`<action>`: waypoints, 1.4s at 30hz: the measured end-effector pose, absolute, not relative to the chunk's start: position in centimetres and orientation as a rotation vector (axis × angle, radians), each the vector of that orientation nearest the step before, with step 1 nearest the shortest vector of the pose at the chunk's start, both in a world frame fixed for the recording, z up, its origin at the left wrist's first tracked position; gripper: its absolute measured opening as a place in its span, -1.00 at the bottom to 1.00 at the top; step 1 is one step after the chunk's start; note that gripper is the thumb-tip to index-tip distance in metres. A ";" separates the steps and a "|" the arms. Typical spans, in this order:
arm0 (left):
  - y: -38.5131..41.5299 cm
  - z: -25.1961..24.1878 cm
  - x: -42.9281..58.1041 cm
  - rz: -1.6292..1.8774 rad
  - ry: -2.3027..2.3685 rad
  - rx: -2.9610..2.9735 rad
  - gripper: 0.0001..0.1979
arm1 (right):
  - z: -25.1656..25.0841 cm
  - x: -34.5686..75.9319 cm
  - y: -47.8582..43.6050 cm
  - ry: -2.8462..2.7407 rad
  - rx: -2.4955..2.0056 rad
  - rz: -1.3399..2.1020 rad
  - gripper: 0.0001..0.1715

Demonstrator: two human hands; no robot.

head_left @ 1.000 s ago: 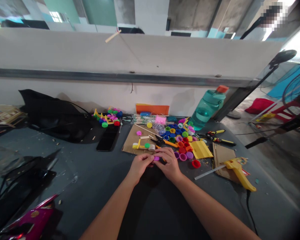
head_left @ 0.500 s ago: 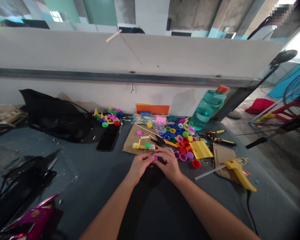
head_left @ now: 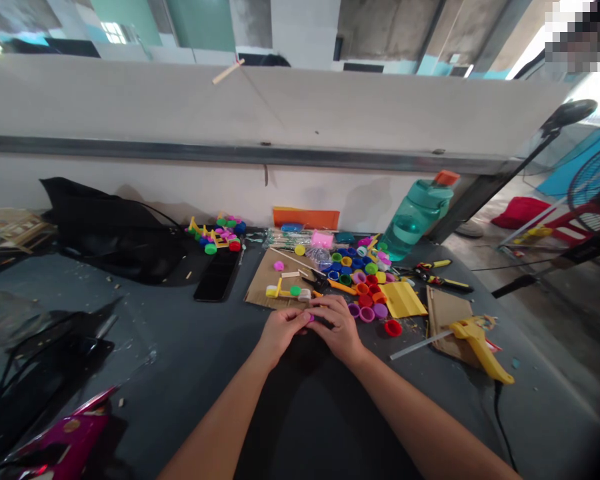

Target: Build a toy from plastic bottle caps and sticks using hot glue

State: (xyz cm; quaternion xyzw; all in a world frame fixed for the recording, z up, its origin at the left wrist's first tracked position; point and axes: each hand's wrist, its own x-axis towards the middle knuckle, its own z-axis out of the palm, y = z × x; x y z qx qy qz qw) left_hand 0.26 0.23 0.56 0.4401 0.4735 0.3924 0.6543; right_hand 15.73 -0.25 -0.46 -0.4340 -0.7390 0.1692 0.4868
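Note:
Between my fingertips, just in front of the cardboard sheet, is a small purple bottle cap (head_left: pixel 311 318), mostly covered by the fingers. My left hand (head_left: pixel 283 331) pinches it from the left; my right hand (head_left: pixel 338 325) pinches it from the right. Behind the hands, a yellow, white and green plastic piece (head_left: pixel 295 291) rests on the cardboard (head_left: pixel 258 288), along with a pink cap (head_left: pixel 279 266) and thin wooden sticks (head_left: pixel 293 274). Close to my right hand lie several loose caps, among them purple ones (head_left: pixel 367 314) and a red one (head_left: pixel 393 327).
A yellow glue gun (head_left: pixel 481 347) lies at the right, its cord trailing off the front. Behind it are pliers (head_left: pixel 443 283) and a teal water bottle (head_left: pixel 417 217). To the left are a black phone (head_left: pixel 214 277), a black bag (head_left: pixel 115 233) and a magenta package (head_left: pixel 70 430).
Both hands keep almost the same pose around the purple cap. At the far upper right, a blurred person has come further into view.

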 end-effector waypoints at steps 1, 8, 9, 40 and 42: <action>0.2 0.6 0.3 0.895 1.076 0.995 -0.71 | -0.5 15.7 -0.2 -1.795 -1.058 0.407 -0.80; 0.1 0.9 0.6 0.905 1.093 0.941 -0.73 | -0.7 15.8 -0.1 -1.815 -1.038 0.395 -0.74; 0.1 0.9 0.6 0.905 1.096 0.948 -0.74 | -0.8 15.8 -0.2 -1.827 -1.039 0.394 -0.73; 0.2 0.3 0.5 0.935 1.095 0.929 -0.71 | -0.6 15.8 -0.2 -1.763 -1.097 0.408 -0.84; 0.2 0.3 0.4 0.941 1.094 0.945 -0.72 | -0.6 15.7 -0.2 -1.775 -1.094 0.417 -0.76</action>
